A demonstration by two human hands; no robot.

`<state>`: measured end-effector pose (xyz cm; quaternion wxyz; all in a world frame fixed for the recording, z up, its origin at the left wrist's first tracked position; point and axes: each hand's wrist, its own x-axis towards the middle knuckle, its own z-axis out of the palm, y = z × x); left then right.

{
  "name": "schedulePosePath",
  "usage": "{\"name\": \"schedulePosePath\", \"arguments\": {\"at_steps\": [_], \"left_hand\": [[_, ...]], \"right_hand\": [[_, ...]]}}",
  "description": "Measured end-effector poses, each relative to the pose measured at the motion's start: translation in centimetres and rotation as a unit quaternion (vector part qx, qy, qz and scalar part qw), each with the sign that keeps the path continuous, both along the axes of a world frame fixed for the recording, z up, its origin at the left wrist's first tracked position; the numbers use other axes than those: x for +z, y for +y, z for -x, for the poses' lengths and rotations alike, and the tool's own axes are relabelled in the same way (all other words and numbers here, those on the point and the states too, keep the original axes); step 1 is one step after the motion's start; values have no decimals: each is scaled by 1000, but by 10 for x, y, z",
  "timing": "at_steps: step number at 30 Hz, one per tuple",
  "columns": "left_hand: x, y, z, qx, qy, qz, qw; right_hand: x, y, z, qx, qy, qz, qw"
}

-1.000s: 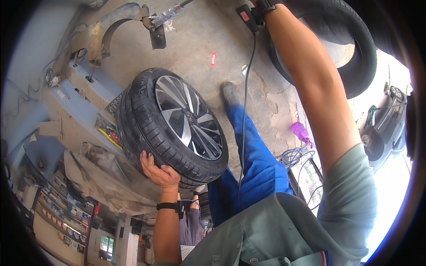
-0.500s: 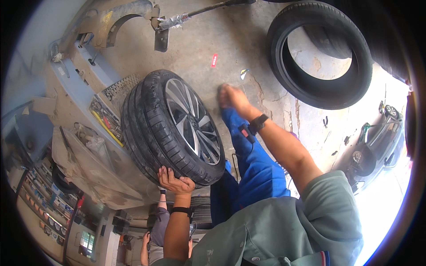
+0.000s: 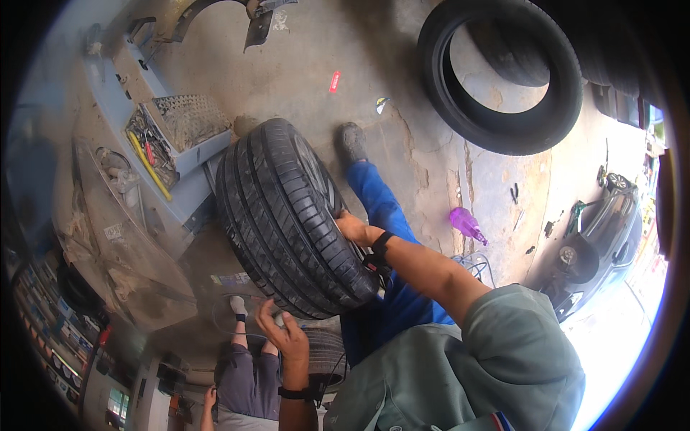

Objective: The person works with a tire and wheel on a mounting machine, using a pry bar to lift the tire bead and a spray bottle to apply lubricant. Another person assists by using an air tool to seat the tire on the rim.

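Note:
A car wheel (image 3: 287, 223), a black grooved tyre on a silver-and-black spoked rim, stands on its tread in front of me, its tread now facing me more than its rim. My right hand (image 3: 351, 227) reaches to the rim side and grips there, its fingers partly hidden by the wheel. My left hand (image 3: 286, 336) is just off the lower part of the tread, fingers apart and bent, holding nothing. Dark bands sit on both wrists.
A loose tyre (image 3: 496, 140) lies at the far right. Left of the wheel is a dusty blue-grey frame with a tray of tools (image 3: 152, 154). A purple bottle (image 3: 467, 224) lies on the floor at right. Another person's legs (image 3: 248, 366) show lower left; another tyre (image 3: 323, 352) is beside them.
The wheel has turned so its rim faces away to the right. My right hand has come from near my knee to the rim. My left hand has left the tyre.

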<state>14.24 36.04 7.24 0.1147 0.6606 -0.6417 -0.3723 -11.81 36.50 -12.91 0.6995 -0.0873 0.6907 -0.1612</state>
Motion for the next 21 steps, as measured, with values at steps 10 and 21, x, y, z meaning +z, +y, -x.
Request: {"name": "schedulePosePath", "arguments": {"at_steps": [10,21], "left_hand": [[-129,-122,11,356,256,-441,783],[-123,-125,28,382,289,-444,757]], "right_hand": [[-123,153,-21,225,-12,386,895],[-88,142,-22,334,-25,107,936]]}}
